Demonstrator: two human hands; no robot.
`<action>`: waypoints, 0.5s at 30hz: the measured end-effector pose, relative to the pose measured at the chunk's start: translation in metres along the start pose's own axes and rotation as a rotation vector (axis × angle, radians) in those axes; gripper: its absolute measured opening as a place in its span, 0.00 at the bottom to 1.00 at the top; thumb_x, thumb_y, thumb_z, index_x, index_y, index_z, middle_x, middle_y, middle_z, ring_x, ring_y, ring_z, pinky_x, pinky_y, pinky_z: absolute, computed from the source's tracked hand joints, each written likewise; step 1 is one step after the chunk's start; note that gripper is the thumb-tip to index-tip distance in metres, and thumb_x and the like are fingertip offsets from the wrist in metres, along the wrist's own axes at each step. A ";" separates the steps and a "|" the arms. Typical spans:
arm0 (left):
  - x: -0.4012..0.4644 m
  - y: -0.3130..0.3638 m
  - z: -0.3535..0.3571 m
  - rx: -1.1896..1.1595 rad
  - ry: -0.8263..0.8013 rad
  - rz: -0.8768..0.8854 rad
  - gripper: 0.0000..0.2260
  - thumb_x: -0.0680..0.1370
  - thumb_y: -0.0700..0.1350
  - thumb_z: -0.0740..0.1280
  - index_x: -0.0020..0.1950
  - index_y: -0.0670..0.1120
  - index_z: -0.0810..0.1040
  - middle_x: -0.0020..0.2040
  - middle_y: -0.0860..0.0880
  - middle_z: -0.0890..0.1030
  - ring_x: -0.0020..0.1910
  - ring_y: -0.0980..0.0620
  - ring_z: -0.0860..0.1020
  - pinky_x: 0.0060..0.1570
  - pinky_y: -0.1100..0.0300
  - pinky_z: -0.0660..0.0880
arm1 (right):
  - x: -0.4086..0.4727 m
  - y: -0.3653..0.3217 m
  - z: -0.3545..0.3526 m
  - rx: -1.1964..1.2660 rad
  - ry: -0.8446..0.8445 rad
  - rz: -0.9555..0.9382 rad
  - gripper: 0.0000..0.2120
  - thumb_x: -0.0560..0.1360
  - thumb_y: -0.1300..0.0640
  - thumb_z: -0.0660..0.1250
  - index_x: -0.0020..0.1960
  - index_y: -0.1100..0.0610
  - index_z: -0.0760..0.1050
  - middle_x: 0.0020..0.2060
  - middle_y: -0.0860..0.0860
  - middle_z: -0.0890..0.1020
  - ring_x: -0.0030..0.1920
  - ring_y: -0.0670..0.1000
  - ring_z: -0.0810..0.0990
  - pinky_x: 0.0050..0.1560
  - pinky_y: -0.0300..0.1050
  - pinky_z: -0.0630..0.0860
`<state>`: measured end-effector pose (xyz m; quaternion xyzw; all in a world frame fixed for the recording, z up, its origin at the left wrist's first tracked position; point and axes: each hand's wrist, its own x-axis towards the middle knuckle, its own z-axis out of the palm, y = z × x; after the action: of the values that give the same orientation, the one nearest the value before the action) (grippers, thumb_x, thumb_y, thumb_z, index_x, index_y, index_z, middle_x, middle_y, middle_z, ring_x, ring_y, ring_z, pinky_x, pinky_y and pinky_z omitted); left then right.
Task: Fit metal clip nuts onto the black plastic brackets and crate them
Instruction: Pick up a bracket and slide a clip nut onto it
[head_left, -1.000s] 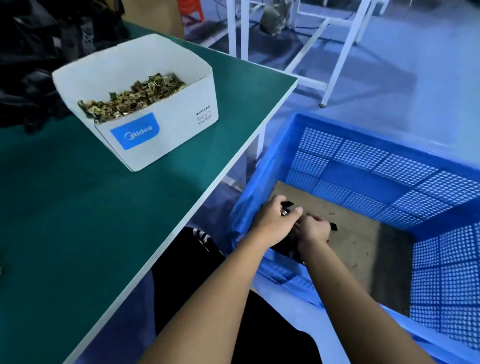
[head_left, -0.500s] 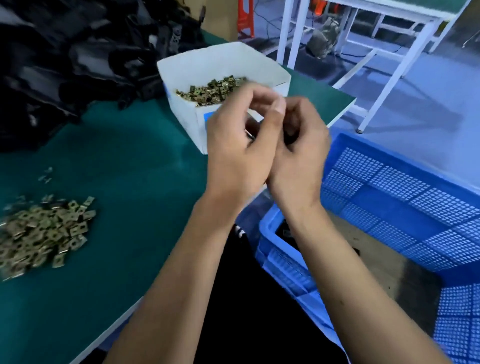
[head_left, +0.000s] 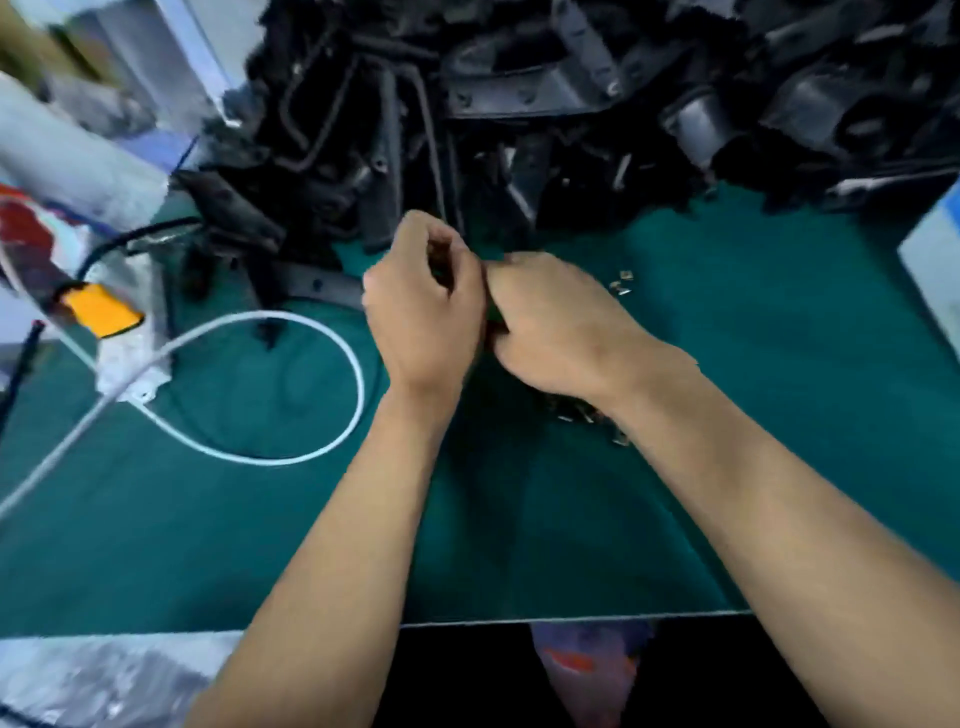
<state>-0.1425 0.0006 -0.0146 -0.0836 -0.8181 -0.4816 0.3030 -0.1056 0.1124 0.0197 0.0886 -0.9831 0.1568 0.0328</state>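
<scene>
Left hand (head_left: 423, 306): fingers curled in over the middle of the green counter (head_left: 779, 364), knuckles toward the camera — whether they pinch anything I cannot tell, the picture is blurred and the palm side is hidden.
Right hand (head_left: 550, 322): touching the left one, fingers curled down and inward; the grip may close on something small and dark, but what it is cannot be made out.
Clip nuts (head_left: 587, 413): a small loose heap lies on the counter just under the right wrist, with a few strays (head_left: 622, 283) just right of the right hand.
Black plastic brackets (head_left: 519, 104): a big tangled pile along the far side of the counter, one long piece reaching close to the left hand.
Other things: a white cable (head_left: 291, 457) loops on the counter to the left, near an orange-tipped tool (head_left: 101, 312).
Crate: not in view.
Step in hand: most likely between pieces — the hands meet above the clip nuts, probably taking or turning one.
Next move: calls for a bracket drawn from the far pile and a nut lined up square with its edge before it is pushed on.
</scene>
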 end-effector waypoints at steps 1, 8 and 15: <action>0.007 -0.013 -0.011 0.076 0.051 0.003 0.04 0.76 0.40 0.66 0.46 0.42 0.79 0.38 0.53 0.80 0.40 0.48 0.79 0.44 0.52 0.72 | 0.006 -0.008 0.008 -0.040 -0.027 -0.050 0.14 0.77 0.53 0.69 0.60 0.56 0.76 0.48 0.54 0.75 0.53 0.61 0.79 0.50 0.54 0.78; 0.038 -0.069 -0.034 0.518 0.018 -0.453 0.16 0.80 0.55 0.64 0.65 0.55 0.80 0.68 0.41 0.69 0.67 0.37 0.65 0.67 0.49 0.63 | 0.025 -0.017 0.037 -0.123 -0.015 -0.169 0.21 0.77 0.39 0.70 0.61 0.53 0.73 0.49 0.51 0.68 0.54 0.58 0.76 0.49 0.52 0.74; 0.031 -0.072 -0.024 0.531 -0.083 -0.411 0.12 0.77 0.56 0.69 0.49 0.49 0.82 0.67 0.43 0.67 0.64 0.38 0.67 0.65 0.53 0.62 | 0.043 -0.023 0.044 -0.164 -0.046 -0.185 0.20 0.79 0.41 0.67 0.61 0.55 0.73 0.46 0.51 0.67 0.44 0.57 0.72 0.42 0.50 0.66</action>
<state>-0.1885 -0.0621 -0.0409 0.1455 -0.9264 -0.2989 0.1770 -0.1453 0.0694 -0.0112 0.1795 -0.9808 0.0702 0.0314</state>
